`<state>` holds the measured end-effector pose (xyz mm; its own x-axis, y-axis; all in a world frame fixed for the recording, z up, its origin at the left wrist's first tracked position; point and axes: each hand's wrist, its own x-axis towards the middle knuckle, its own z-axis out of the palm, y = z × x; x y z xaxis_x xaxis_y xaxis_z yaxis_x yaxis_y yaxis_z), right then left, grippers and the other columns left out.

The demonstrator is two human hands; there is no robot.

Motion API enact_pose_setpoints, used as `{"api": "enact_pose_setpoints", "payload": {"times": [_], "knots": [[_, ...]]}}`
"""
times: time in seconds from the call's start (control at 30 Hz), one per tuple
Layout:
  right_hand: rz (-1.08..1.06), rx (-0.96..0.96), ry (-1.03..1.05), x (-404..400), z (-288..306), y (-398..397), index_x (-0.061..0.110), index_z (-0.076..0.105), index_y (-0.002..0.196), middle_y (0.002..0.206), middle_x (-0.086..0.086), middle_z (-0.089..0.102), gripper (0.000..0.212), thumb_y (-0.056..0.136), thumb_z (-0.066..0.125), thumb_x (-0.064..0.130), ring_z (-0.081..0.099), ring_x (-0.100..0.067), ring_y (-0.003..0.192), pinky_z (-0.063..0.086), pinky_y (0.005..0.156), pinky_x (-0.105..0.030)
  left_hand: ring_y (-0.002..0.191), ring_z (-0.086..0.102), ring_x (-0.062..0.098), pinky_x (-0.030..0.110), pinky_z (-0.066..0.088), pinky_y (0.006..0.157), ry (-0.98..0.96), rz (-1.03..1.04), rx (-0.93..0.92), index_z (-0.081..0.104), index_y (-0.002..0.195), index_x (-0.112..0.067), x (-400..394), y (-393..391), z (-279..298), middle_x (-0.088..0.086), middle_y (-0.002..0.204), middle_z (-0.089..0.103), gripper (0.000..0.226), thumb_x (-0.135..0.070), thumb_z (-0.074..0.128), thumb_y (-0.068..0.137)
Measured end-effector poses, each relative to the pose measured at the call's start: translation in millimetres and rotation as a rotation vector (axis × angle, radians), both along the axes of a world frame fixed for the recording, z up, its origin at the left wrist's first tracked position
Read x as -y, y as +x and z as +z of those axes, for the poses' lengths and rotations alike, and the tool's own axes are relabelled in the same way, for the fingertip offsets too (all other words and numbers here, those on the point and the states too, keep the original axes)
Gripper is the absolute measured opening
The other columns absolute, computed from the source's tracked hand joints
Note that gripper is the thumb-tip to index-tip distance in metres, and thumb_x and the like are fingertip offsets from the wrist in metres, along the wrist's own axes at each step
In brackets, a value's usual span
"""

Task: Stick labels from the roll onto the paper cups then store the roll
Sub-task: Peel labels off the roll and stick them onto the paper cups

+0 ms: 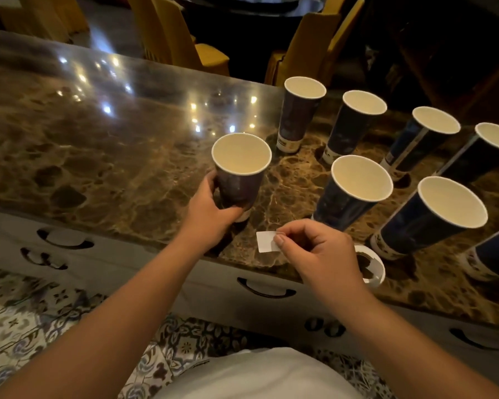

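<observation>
My right hand [317, 249] pinches a small white label [266, 241] between thumb and forefinger, just above the near edge of the marble table [113, 156]. The label roll [370, 264] lies on the table right behind that hand. My left hand [211, 210] wraps around the lower part of a dark paper cup [239, 174], upright on the table. Further right stand the other cups [355, 191] in two rows; yellow chairs [182, 36] beyond

Single head-worn view, forward and down, close over the marble counter [104, 156].
</observation>
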<state>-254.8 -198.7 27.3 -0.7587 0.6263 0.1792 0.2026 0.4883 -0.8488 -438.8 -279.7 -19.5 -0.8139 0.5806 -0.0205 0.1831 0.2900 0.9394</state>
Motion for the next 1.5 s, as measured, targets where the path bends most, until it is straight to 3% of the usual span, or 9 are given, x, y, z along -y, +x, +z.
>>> {"api": "enact_pose_setpoints", "payload": {"times": [0.13,0.33,0.53,0.73,0.93,1.13,1.23,1.37,1.5], "knots": [[-0.036,0.013,-0.03,1,1,-2,0.027,0.073,0.085,0.074,0.015,0.069,0.01,0.085,0.071,0.018,0.065,-0.004,0.076,0.05,0.063,-0.013,0.111,0.056,0.007,0.011,0.043,0.081,0.067,0.001,0.044,0.046,0.134,-0.021,1,0,7,-0.01,0.121,0.059,0.069,-0.022,0.082,0.075],[-0.041,-0.108,-0.256,1,18,-5,0.021,0.074,0.086,0.079,0.009,0.072,0.01,0.084,0.071,0.011,0.066,-0.005,0.073,0.05,0.061,-0.014,0.104,0.069,0.022,0.044,0.054,0.093,0.251,-0.11,0.466,0.053,0.123,-0.021,28,21,17,0.004,0.117,0.069,0.056,-0.035,0.078,0.074],[0.035,-0.063,-0.331,11,20,-6,0.019,0.073,0.082,0.074,0.006,0.073,0.007,0.083,0.072,0.012,0.067,-0.005,0.068,0.05,0.057,-0.014,0.1,0.07,0.025,0.037,0.056,0.082,0.315,-0.204,0.662,0.048,0.13,-0.015,44,48,17,0.012,0.117,0.07,0.059,-0.044,0.063,0.08],[0.032,-0.026,-0.343,13,13,-3,0.016,0.072,0.083,0.072,0.001,0.072,0.002,0.083,0.073,0.014,0.067,-0.007,0.067,0.052,0.059,-0.018,0.099,0.07,0.022,0.033,0.056,0.079,0.334,-0.217,0.67,0.047,0.13,-0.013,48,64,15,0.01,0.114,0.071,0.064,-0.041,0.069,0.078],[0.011,-0.016,-0.212,11,15,5,0.02,0.071,0.086,0.073,0.008,0.071,0.004,0.083,0.074,0.019,0.068,-0.004,0.07,0.052,0.059,-0.016,0.105,0.069,0.028,0.046,0.053,0.091,0.307,-0.232,0.575,0.05,0.129,-0.016,48,73,15,0.012,0.117,0.069,0.074,-0.033,0.08,0.063],[0.023,0.033,-0.331,2,18,6,0.021,0.065,0.085,0.059,0.006,0.062,0.017,0.076,0.08,0.024,0.059,-0.008,0.057,0.052,0.056,-0.023,0.109,0.066,0.032,0.046,0.052,0.092,0.351,-0.272,0.595,0.047,0.133,-0.012,50,70,20,0.016,0.121,0.067,0.079,-0.027,0.08,0.063],[0.068,0.038,-0.404,-4,22,5,0.024,0.063,0.095,0.079,0.005,0.069,0.029,0.073,0.081,0.02,0.067,-0.012,0.071,0.056,0.063,-0.022,0.115,0.063,0.033,0.045,0.05,0.093,0.362,-0.358,0.626,0.042,0.136,-0.014,52,66,23,0.017,0.127,0.063,0.093,-0.03,0.09,0.058],[0.215,0.058,-0.516,-9,29,4,0.037,0.059,0.106,0.1,0.016,0.071,0.044,0.068,0.079,0.026,0.068,-0.002,0.092,0.056,0.069,-0.018,0.122,0.059,0.031,0.042,0.05,0.098,0.375,-0.465,0.623,0.043,0.138,-0.015,58,60,30,0.013,0.131,0.062,0.09,-0.033,0.089,0.062],[0.247,0.108,-0.323,-15,29,-2,0.045,0.056,0.112,0.106,0.025,0.069,0.05,0.074,0.08,0.023,0.064,0.004,0.1,0.056,0.08,-0.019,0.12,0.061,0.019,0.04,0.052,0.097,0.221,-0.451,0.334,0.054,0.127,-0.033,61,48,40,-0.002,0.127,0.066,0.067,-0.029,0.082,0.066]]}}
